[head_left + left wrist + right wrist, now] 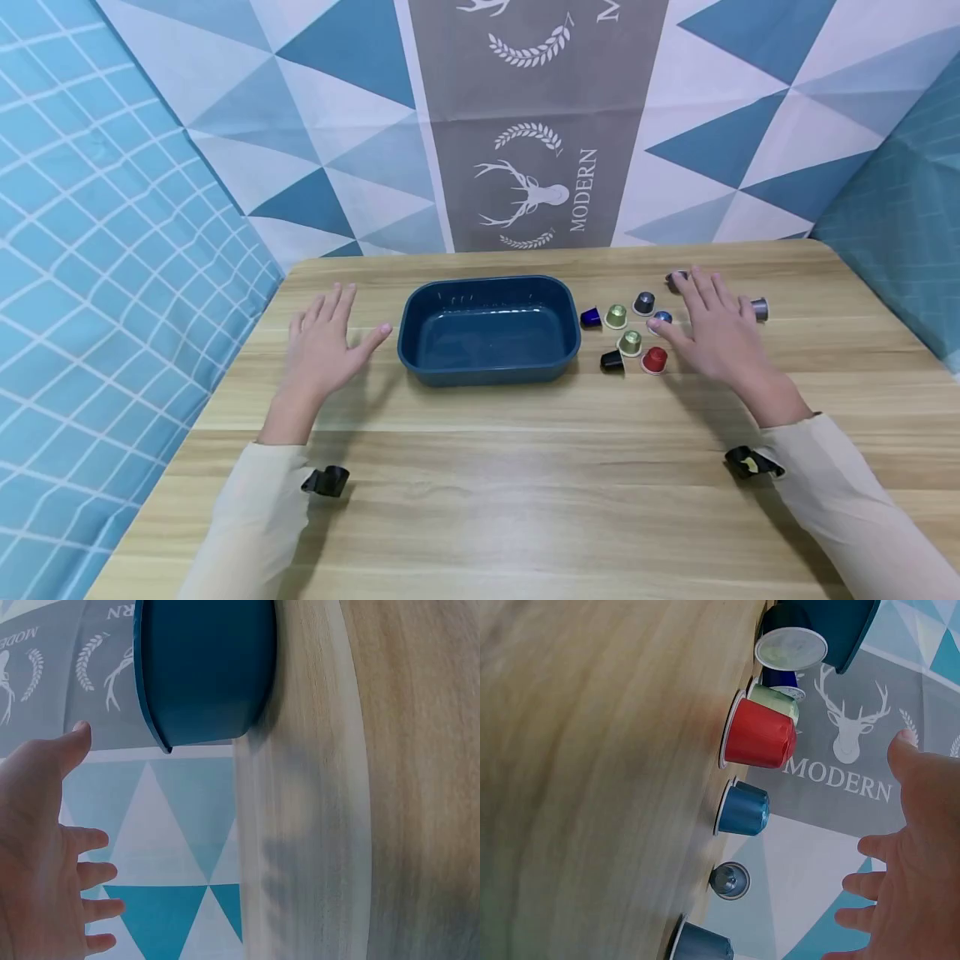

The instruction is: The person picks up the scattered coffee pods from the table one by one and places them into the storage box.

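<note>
My left hand (322,342), fingers spread, hovers left of a dark blue rectangular tub (487,377) on the table and holds nothing. My right hand (718,333) is held with fingers spread over the right part of a group of small coffee capsules, also holding nothing. Nearest its thumb are a blue capsule (660,318) and a red capsule (655,359). Green capsules (630,342), a black capsule (612,362), a deep blue capsule (590,317) and a dark grey one (643,302) lie between hand and tub. A silvery grey capsule (761,309) shows past the little finger.
The wooden table (480,500) runs to a patterned cloth backdrop (525,125) behind the tub. A blue checked cloth (112,250) hangs along the left side. Another dark capsule (675,281) lies partly hidden by the right fingertips.
</note>
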